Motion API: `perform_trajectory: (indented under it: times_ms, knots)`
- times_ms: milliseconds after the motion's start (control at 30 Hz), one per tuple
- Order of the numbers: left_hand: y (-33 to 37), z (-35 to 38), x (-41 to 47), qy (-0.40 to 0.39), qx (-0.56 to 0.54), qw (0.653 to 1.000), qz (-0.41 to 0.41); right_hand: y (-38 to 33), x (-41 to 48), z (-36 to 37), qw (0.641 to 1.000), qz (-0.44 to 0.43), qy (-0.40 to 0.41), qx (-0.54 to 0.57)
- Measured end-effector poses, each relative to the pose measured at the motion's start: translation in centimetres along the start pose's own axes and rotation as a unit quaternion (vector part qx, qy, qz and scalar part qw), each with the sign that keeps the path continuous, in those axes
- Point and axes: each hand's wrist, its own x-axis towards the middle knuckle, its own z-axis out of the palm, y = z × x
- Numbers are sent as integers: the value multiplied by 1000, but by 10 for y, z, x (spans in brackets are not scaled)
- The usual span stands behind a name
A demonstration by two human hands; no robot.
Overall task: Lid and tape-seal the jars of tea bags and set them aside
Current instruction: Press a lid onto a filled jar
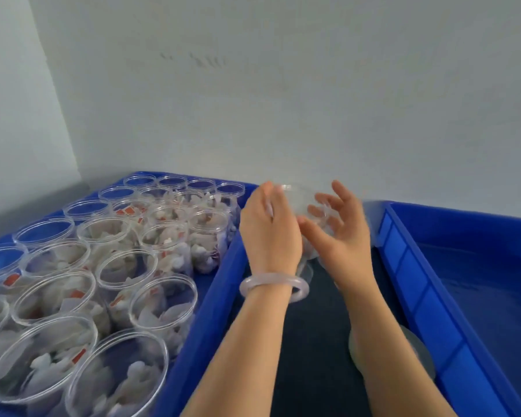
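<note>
Head view shows a clear jar point(298, 198) held up in the air between both hands, above the dark table point(310, 341) and in the gap between two blue bins. It is blurred, so I cannot tell whether a lid sits on it or what is inside. The left hand point(269, 236) pinches the jar's top rim on its left side, fingers curled in over the edge, with a pale bracelet point(271, 282) round the wrist. The right hand point(342, 236) is wide, its fingers spread and loosely bent, cupped toward the jar's right side; the blur hides whether the fingertips touch the jar. The forearms run down to the lower edge, close together, the right one crossing over a clear disc point(418, 353) that lies flat on the table just beside the right bin point(418, 296). A second clear disc point(306, 270) shows on the table just beyond the bracelet. The left bin point(211, 302) is packed with upright open jars point(163, 302) standing in rows and touching one another; most hold white tea bags point(175, 254), some with red tags point(79, 355), while those along the far and left edges show only blue through them. A pale wall point(283, 85) rises behind both bins.
</note>
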Motion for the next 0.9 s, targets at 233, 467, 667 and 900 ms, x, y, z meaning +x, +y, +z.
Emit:
perform_trajectory:
  times_ms: [233, 467, 667, 900]
  knots:
    - [-112, -2, -35, -111, -34, 991, -73, 73, -51, -33, 993, 93, 1, -69]
    - [-147, -3, -38, -115, -41, 992, -26, 108, -43, -37, 985, 164, 36, -23]
    - [-160, -4, -38, -117, -43, 992, -8, 161, -11, -49, 850, 144, -229, -452]
    - [-159, -5, -41, -120, -50, 991, -22, 158, -17, -51, 844, 97, -201, -488]
